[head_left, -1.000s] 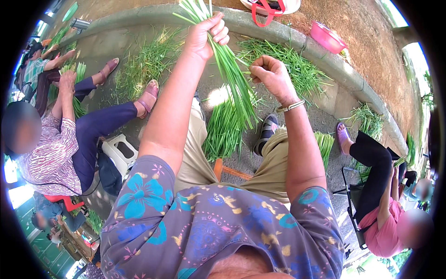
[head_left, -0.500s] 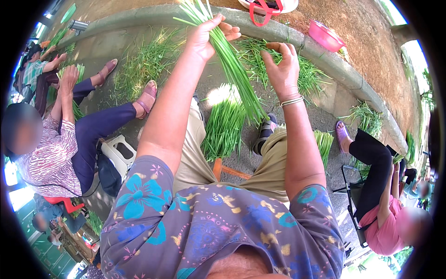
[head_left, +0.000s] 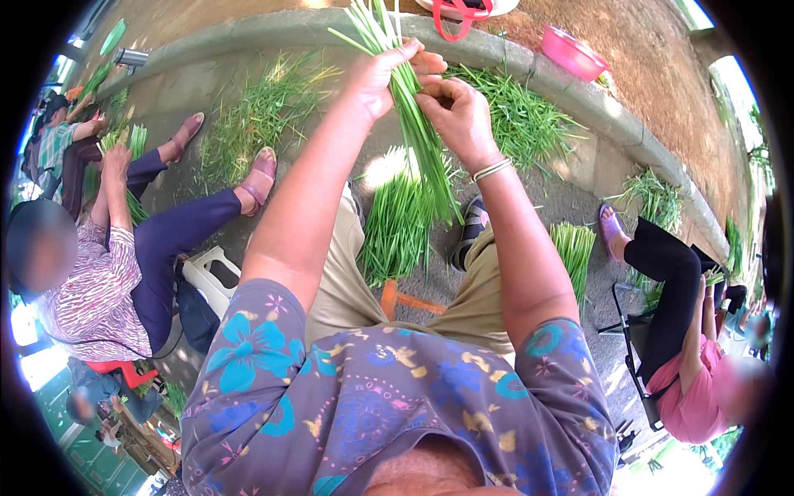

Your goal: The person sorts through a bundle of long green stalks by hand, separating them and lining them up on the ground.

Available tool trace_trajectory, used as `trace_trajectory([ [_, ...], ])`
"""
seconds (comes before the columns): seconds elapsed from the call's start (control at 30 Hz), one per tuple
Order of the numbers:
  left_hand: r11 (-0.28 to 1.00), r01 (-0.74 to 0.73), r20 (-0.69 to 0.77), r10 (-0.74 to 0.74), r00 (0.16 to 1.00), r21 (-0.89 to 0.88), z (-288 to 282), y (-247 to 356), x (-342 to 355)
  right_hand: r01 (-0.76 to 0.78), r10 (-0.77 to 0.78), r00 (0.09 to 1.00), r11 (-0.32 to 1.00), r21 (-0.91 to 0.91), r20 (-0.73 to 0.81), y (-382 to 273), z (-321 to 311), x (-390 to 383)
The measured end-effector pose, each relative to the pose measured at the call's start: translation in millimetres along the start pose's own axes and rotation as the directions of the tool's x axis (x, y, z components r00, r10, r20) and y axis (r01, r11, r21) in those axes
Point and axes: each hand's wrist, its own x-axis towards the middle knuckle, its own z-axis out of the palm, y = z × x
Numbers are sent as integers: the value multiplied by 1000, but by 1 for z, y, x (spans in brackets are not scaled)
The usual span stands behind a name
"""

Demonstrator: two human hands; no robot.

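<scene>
My left hand (head_left: pixel 377 84) is closed around a bunch of garlic chives (head_left: pixel 420 140). The pale ends stick up past my thumb, and the green leaves hang down toward my feet. Against the right side of the bunch is my right hand (head_left: pixel 463 122), thumb and fingertips pinched together. Whatever lies between those fingertips is too small to make out. Below the bunch, a thick stack of chives (head_left: pixel 395 227) lies on the ground between my feet. A smaller stack of chives (head_left: pixel 572 248) sits outside my right leg.
Loose green leaves (head_left: pixel 525 124) are heaped by the concrete curb (head_left: pixel 628 136), with another scattered heap (head_left: pixel 256 107) to the left. Beyond the curb sit a pink basin (head_left: pixel 571 54) and a red-handled bag (head_left: pixel 455 21). People sit close by on both sides.
My right hand has moved left to the bunch, and its fingers have closed into a pinch. My left hand and the chives have shifted slightly right and down.
</scene>
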Motion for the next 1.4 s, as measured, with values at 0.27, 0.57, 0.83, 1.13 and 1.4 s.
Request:
trace_trajectory([
  [0.27, 999, 42, 0, -42, 999, -18, 1, -2, -3, -87, 87, 996, 995, 54, 19, -1, -3, 0],
  [0.57, 975, 79, -42, -72, 997, 206, 0, 4, -6, -276, 244, 961, 896, 348, 134, 3, -21, 9],
  [0.83, 981, 172, -111, -161, 981, 93, 8, 0, -8, -111, 96, 993, 958, 266, 71, -6, -27, 6],
  [1.13, 974, 192, -32, -189, 981, 117, 8, 0, -6, -117, 122, 992, 986, 116, -35, 15, -28, 9],
  [1.4, 919, 163, -130, -123, 984, 358, 9, -3, -10, -46, 42, 999, 992, -117, -29, 1, -22, 6],
])
